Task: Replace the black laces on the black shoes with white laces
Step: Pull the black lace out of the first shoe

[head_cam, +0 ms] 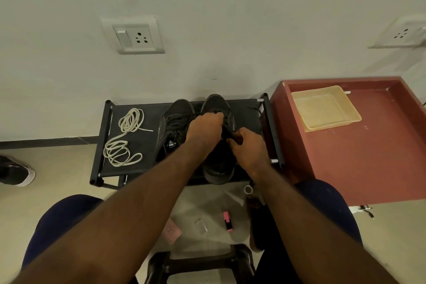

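Two black shoes stand side by side on a small black rack [138, 169]. The left shoe [171, 129] still carries its black lace. My left hand [204, 130] lies over the tongue of the right shoe [219, 168], fingers closed on the black lace [227, 132]. My right hand [247, 147] pinches the same lace at the shoe's right side. Two white laces [125, 137] lie coiled on the left part of the rack, apart from the shoes.
A red-brown low table [373, 159] with a yellow tray [325, 108] stands right of the rack. On the floor below lie a pink marker [228, 221], a pink case [171, 230] and a white ring [248, 189]. Another shoe [13, 170] sits far left. A dark stool [200, 263] is between my knees.
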The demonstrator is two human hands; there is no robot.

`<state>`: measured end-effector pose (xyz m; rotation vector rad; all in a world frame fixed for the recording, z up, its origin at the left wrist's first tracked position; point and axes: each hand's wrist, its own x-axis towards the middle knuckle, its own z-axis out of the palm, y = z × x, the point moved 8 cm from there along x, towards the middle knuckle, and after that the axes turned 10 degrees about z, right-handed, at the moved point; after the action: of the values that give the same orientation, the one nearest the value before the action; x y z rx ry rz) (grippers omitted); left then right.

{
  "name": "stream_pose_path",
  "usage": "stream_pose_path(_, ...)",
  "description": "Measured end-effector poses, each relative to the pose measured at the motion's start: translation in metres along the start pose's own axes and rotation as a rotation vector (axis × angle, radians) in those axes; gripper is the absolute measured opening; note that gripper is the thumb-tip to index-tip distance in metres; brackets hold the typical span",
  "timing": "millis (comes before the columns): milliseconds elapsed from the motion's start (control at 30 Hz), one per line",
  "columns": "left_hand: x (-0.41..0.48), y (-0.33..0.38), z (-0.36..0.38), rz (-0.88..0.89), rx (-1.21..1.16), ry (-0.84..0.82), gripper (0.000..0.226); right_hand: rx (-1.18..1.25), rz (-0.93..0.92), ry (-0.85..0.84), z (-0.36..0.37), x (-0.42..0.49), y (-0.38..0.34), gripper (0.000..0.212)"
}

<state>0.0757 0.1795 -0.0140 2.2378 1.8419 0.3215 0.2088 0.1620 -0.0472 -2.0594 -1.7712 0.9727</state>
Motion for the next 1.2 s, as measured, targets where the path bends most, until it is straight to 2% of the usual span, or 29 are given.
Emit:
stream_pose_path(67, -0.004, -0.016, -0.004, -0.139, -0.189, 0.151, 0.008, -0.015, -0.001, 0.015, -0.001, 0.002, 0.001, 0.010)
stream_pose_path(100, -0.010, -0.030, -0.004, -0.282, -0.361, 0.248, 0.006, -0.016, 0.005, 0.028, -0.002, 0.004, 0.002, 0.011)
stream_pose_path(167, -0.026, -0.053, 0.008, -0.630, -0.865, 0.420, 0.003, -0.004, 0.015, 0.049, -0.004, 0.006, 0.004, 0.012)
stream_pose_path(200, -0.031, -0.058, 0.016, -0.745, -1.051, 0.466, 0.004, 0.002, 0.013, 0.048, -0.003, 0.007, 0.004, 0.012)
stream_pose_path(233, -0.032, -0.060, 0.019, -0.774, -1.107, 0.452, 0.006, 0.004, 0.005, 0.041, -0.002, 0.006, 0.004, 0.012)
stream_pose_path(267, -0.028, -0.062, 0.015, -0.717, -1.020, 0.400, 0.009, -0.002, -0.002, 0.033, 0.000, 0.005, 0.002, 0.012)
stream_pose_path(300, -0.024, -0.061, 0.009, -0.591, -0.824, 0.316, 0.016, -0.009, -0.007, 0.031, 0.001, 0.004, 0.001, 0.012)
stream_pose_path(367, -0.017, -0.047, -0.002, -0.281, -0.314, 0.123, 0.041, -0.014, -0.007, 0.031, 0.002, 0.003, 0.000, 0.013)
stream_pose_path(433, -0.013, -0.026, -0.007, -0.011, -0.005, 0.066, 0.047, -0.028, -0.010, 0.004, 0.004, 0.004, -0.001, 0.014)
stream_pose_path(500, -0.014, -0.019, -0.002, 0.099, 0.127, 0.012, 0.033, -0.043, -0.027, -0.031, 0.005, 0.008, -0.005, 0.015)
stream_pose_path(567, -0.015, -0.023, -0.001, 0.080, 0.138, 0.019, 0.025, -0.033, -0.042, -0.043, 0.004, 0.012, -0.007, 0.016)
stream_pose_path(633, -0.020, -0.037, -0.013, -0.072, -0.068, 0.188, 0.022, -0.016, -0.048, -0.041, 0.003, 0.015, -0.006, 0.016)
stream_pose_path(733, -0.035, -0.082, -0.008, -0.650, -1.002, 0.555, 0.019, 0.011, -0.025, -0.038, 0.003, 0.016, -0.003, 0.016)
stream_pose_path(767, -0.037, -0.086, -0.003, -0.753, -1.170, 0.585, 0.019, 0.016, -0.019, -0.037, 0.004, 0.017, -0.002, 0.017)
stream_pose_path(800, -0.035, -0.087, -0.003, -0.753, -1.178, 0.548, 0.020, 0.016, -0.010, -0.036, 0.004, 0.017, 0.000, 0.017)
stream_pose_path(833, -0.030, -0.086, -0.009, -0.670, -1.063, 0.475, 0.024, 0.010, 0.002, -0.035, 0.004, 0.016, 0.001, 0.018)
stream_pose_path(900, -0.023, -0.071, -0.023, -0.391, -0.637, 0.286, 0.047, 0.010, 0.034, -0.034, 0.004, 0.017, 0.004, 0.018)
stream_pose_path(967, -0.016, -0.047, -0.033, -0.101, -0.306, 0.207, 0.064, 0.018, 0.040, -0.037, 0.004, 0.017, 0.002, 0.019)
stream_pose_path(1033, -0.010, -0.023, -0.033, 0.100, -0.162, 0.115, 0.056, 0.010, 0.034, -0.043, 0.005, 0.016, -0.002, 0.020)
stream_pose_path(1133, -0.007, -0.010, -0.011, 0.137, -0.036, -0.121, 0.032, 0.012, 0.036, -0.052, 0.007, 0.014, -0.004, 0.019)
stream_pose_path(1200, -0.007, -0.014, -0.004, 0.081, -0.028, -0.165, 0.028, 0.019, 0.028, -0.044, 0.005, 0.012, -0.004, 0.017)
